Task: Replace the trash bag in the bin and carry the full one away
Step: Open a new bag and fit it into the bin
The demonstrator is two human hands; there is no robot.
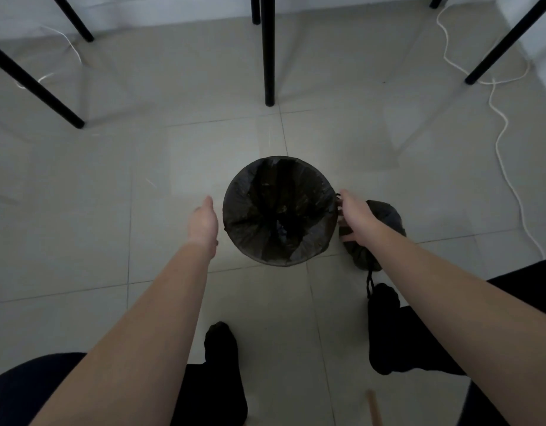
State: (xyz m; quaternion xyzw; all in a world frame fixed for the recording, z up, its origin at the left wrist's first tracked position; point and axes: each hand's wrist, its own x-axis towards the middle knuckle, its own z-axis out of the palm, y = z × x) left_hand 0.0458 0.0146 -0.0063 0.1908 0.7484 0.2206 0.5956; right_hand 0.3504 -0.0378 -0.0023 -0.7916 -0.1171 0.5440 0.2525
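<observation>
Black liner [277,210] in the bin; black tied bag [385,222]; pale grey tiled floor [173,167]; black furniture legs [269,56]; white cable [499,124]; black socks [222,348].

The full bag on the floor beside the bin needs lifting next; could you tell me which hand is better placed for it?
The right hand. It is over the tied full bag, right of the lined bin; the left hand hangs open on the bin's far side.

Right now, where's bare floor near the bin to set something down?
Free: tiles left of the bin, beyond the left hand, and the stretch between bin and centre table leg. Crowded: right side, where the tied full bag lies under the right hand, near the white cable.
</observation>
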